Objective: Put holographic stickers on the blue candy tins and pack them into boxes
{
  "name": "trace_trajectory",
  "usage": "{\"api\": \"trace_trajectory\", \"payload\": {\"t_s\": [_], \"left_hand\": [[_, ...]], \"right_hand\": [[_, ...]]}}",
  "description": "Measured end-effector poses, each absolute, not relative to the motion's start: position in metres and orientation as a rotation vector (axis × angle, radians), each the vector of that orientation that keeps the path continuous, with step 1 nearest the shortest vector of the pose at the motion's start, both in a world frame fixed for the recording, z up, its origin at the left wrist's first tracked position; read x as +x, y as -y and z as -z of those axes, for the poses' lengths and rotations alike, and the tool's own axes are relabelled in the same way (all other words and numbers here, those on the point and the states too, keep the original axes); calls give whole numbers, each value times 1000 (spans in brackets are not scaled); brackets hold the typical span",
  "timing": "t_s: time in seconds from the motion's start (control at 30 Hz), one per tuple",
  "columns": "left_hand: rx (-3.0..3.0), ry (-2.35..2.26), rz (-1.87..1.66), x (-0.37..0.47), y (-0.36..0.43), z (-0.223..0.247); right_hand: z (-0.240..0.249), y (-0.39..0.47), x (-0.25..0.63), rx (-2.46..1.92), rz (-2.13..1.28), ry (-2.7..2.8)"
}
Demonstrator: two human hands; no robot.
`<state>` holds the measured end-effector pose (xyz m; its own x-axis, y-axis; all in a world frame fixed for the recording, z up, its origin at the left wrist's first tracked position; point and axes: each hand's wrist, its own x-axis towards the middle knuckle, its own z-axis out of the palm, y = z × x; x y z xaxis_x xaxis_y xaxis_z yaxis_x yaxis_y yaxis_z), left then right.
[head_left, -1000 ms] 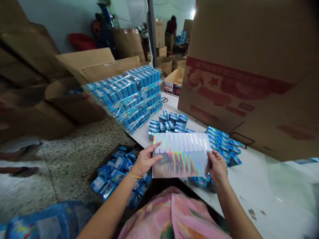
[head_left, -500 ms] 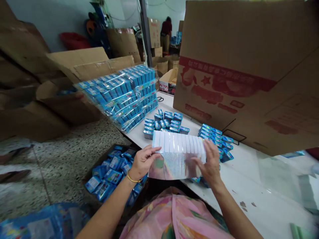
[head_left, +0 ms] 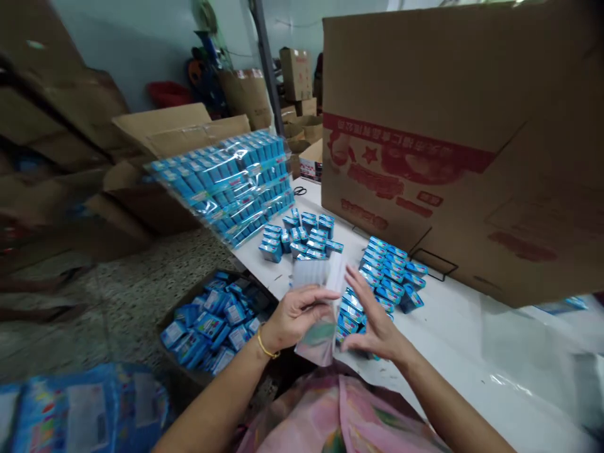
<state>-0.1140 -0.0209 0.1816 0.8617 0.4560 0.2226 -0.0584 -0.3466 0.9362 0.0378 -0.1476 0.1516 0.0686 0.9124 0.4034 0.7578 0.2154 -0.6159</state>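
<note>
A shiny printed sheet (head_left: 317, 343), now bent and narrow, is held upright above the table edge. My left hand (head_left: 299, 314) pinches it with the thumb and fingers across its middle. Just right of the sheet is my right hand (head_left: 375, 321), its thumb and fingers spread apart and nothing held between them. Rows of small blue boxes (head_left: 389, 270) stand on the white table behind my right hand. Another cluster of blue boxes (head_left: 302, 238) sits farther back, beyond the sheet.
A large cardboard carton (head_left: 425, 138) fills the back right. Wrapped stacks of blue boxes (head_left: 231, 182) stand at the back left. Below the table's left side, a carton holds loose blue packs (head_left: 212, 321). Scissors (head_left: 300, 190) lie far back on the white table (head_left: 448, 352).
The sheet, earlier held flat and wide between both hands, is now bent narrow in my left hand. My right hand has moved left and opened, showing more blue boxes. The view has shifted.
</note>
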Motion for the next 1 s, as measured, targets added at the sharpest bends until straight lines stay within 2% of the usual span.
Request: {"api": "trace_trajectory", "payload": {"t_s": [0.27,0.4,0.73,1.0], "left_hand": [[1413,-588,-686,-87,32,-167],[1255,-584,-606,-80,20,-161],[1196,-543,-505,-78,-3,-153],[1253,-500,-586,-86,-12,-141]], "right_hand": [[-163,162,28,-1684,-160,1961],[-160,161,26,-1692,-104,1895],[-157,145,21,-1595,-326,1477],[-147,138,20,-1512,-489,1236]]}}
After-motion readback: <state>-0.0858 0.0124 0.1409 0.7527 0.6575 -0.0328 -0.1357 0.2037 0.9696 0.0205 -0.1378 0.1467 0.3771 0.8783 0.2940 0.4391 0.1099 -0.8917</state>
